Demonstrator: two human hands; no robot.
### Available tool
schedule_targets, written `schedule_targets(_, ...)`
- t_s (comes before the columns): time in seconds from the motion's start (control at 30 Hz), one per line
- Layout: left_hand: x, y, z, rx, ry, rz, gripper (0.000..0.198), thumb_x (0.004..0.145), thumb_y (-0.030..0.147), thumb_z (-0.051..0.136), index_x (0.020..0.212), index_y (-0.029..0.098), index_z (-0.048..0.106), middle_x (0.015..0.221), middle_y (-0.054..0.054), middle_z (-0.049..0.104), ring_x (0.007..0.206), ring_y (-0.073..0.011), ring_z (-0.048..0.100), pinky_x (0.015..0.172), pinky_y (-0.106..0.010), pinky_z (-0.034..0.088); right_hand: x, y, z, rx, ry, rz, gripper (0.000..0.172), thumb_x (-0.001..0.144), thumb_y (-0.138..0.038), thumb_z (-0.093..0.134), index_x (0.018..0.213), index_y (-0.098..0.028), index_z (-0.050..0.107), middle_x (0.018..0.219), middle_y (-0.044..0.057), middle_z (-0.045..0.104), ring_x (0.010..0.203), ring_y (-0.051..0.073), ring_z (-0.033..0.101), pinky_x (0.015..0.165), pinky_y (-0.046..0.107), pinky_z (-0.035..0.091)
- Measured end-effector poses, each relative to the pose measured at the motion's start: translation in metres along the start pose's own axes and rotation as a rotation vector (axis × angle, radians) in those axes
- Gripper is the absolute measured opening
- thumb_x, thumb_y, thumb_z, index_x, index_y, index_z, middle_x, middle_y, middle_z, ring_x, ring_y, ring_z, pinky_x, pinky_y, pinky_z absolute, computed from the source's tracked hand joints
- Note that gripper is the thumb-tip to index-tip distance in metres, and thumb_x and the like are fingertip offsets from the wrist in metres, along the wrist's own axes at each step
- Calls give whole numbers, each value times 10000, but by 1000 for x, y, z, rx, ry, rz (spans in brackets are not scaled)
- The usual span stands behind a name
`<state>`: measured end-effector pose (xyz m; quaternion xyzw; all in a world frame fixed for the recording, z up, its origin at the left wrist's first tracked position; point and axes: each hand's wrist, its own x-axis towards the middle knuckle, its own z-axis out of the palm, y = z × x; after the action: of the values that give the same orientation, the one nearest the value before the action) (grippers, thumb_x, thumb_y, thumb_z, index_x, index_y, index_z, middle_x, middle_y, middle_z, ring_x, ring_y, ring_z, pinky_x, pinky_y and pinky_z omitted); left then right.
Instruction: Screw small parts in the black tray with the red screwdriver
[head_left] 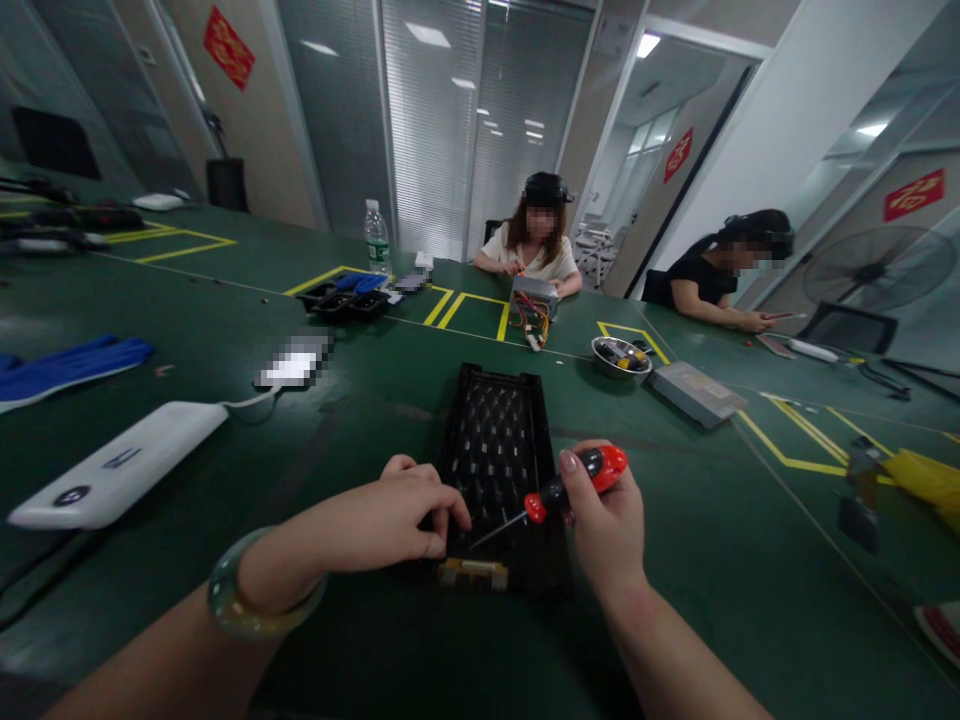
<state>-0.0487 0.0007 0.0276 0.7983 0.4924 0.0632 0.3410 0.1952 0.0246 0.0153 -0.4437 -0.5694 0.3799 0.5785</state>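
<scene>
A black rectangular tray-like part (496,440) lies lengthwise on the green table, with rows of small bright marks inside it. At its near end is a tan and silvery piece (472,574). My right hand (609,520) grips a red and black screwdriver (576,484), whose thin shaft slants down left into the near part of the tray. My left hand (420,510) rests at the tray's left edge, fingers curled down close to the screwdriver tip. Whether those fingers pinch something small is hidden.
White power bank (127,465) and a cabled phone (294,362) lie left, beside blue gloves (75,368). Beyond the tray are a metal bowl (622,357), a grey metal box (694,392), black trays (349,298) and a bottle (376,238). Two people sit across the table.
</scene>
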Motion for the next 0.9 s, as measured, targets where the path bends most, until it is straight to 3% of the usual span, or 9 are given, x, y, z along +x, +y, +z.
schedule_targets(0.23, 0, 0, 4, 51, 25, -13, 194, 838, 189, 678, 957, 313, 768, 941, 22, 725, 1076, -229, 544, 923, -355, 276, -4, 7, 3, -12, -53, 16, 295, 882, -466, 733, 861, -212, 584, 603, -75, 471, 470, 80, 419, 462, 225, 348)
schedule_targets(0.5, 2, -3, 5, 136, 83, 5, 121, 809, 211, 733, 787, 320, 782, 966, 48, 711, 1151, -248, 491, 979, -423, 186, -4, 0, 1, 14, -38, -61, 262, 890, -440, 720, 847, -214, 596, 666, -51, 531, 499, 87, 462, 478, 234, 382)
schedule_targets(0.9, -1, -11, 5, 188, 144, 68, 90, 838, 339, 744, 760, 332, 789, 1060, 19, 675, 1142, -269, 484, 995, -448, 180, -9, -2, 5, 20, -86, -97, 203, 906, -379, 706, 844, -217, 601, 699, -41, 561, 525, 95, 516, 486, 234, 419)
